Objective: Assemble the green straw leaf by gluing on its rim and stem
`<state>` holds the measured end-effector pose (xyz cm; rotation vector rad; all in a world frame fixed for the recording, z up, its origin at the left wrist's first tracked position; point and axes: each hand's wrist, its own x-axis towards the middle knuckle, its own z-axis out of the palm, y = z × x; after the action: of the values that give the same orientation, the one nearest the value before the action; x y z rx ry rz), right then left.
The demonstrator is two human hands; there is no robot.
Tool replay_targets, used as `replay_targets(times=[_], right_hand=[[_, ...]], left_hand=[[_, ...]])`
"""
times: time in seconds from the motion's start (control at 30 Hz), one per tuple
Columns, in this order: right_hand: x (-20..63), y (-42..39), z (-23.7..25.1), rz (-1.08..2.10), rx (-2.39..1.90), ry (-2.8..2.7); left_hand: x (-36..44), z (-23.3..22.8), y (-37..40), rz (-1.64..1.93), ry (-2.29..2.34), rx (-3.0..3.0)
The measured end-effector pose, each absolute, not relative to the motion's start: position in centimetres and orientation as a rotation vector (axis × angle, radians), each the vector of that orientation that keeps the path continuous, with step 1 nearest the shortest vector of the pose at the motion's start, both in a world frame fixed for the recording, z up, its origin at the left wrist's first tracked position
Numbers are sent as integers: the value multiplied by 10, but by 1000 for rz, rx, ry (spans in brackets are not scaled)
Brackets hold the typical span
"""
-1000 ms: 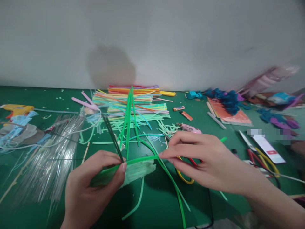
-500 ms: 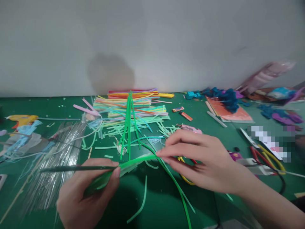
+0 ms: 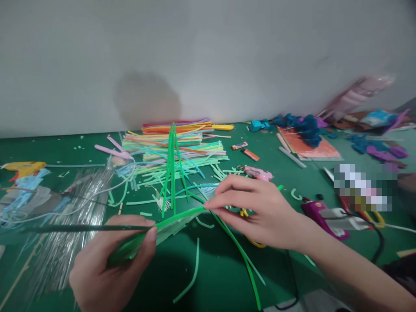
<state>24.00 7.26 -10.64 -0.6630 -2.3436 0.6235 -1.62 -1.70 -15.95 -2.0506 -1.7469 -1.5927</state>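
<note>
Two hands, green strip (image 3: 182,215) stretched between them (both pinching)

Two bare hands, left hand (image 3: 107,268) and right hand (image 3: 260,212); no gloves, rings or sleeves; short, unpainted nails.
</note>
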Motion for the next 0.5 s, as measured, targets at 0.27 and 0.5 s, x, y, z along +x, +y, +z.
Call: replay_targets(times=[0.27, 0.5], right_hand=[[232, 72, -107, 597, -644, -2252], [235, 73, -108, 533, -613, -2265]], left_hand=[[-25, -164, -21, -1484, -1973, -1925], [-23, -158, -17, -1395, -1979, -1985]])
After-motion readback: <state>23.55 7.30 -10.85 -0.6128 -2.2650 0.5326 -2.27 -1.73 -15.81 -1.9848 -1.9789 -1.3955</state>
